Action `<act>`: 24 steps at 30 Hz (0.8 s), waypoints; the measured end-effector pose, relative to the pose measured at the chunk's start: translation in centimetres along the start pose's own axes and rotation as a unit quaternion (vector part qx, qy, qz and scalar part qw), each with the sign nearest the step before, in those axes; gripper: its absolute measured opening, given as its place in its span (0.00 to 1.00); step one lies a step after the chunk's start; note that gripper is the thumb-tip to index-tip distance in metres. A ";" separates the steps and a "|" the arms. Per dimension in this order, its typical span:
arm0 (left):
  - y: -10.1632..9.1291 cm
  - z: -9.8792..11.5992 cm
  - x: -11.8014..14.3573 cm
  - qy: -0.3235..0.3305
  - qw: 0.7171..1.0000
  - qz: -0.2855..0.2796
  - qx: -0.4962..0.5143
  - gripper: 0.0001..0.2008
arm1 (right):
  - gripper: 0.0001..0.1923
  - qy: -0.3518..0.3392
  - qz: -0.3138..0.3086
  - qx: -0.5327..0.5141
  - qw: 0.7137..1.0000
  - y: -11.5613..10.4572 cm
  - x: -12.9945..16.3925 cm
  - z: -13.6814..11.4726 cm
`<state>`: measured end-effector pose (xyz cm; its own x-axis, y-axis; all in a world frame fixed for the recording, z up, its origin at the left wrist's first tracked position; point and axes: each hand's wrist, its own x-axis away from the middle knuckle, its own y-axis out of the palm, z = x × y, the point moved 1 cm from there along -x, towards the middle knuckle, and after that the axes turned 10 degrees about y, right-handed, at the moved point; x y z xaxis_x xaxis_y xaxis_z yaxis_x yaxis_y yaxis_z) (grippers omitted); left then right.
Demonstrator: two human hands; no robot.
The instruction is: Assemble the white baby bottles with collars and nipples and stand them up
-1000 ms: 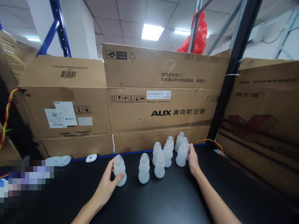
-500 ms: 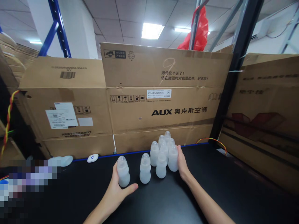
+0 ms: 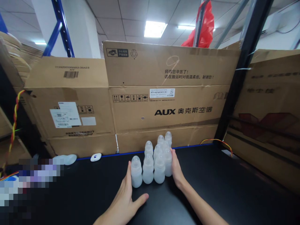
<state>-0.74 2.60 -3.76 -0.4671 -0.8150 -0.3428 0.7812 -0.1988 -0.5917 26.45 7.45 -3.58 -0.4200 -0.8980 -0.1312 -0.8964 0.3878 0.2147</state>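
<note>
In the head view, a tight cluster of upright translucent bottles (image 3: 156, 159) stands on the black table (image 3: 222, 187), just in front of the AUX box (image 3: 168, 103), and sits between the two hands. The left hand (image 3: 125, 198) is flat and open, fingers together and thumb spread, its fingers against the leftmost bottle (image 3: 136, 172). The right hand (image 3: 176, 168) is also open and flat, pressed to the cluster's right side; neither hand grips anything.

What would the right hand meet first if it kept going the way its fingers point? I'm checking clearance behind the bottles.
Probably the cardboard box behind; the right hand already touches the bottle cluster.
</note>
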 end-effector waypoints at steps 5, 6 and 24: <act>1.0 -0.4 0.3 0.016 0.999 0.035 -0.024 0.56 | 0.37 -0.026 0.007 0.002 1.000 1.3 2.3 -0.6; 1.3 -0.4 0.3 0.016 0.999 0.046 -0.024 0.57 | 0.37 -0.030 0.008 0.004 1.000 1.6 2.7 -0.6; 3.0 1.8 0.3 -0.032 0.985 0.142 0.094 0.78 | 0.34 0.016 -0.048 -0.025 0.998 5.1 7.6 0.5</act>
<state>2.21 0.77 -4.34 -0.1958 -0.8837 -0.4250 0.9424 -0.0497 -0.3308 18.59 2.67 -3.98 -0.3268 -0.9371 -0.1226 -0.9236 0.2892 0.2516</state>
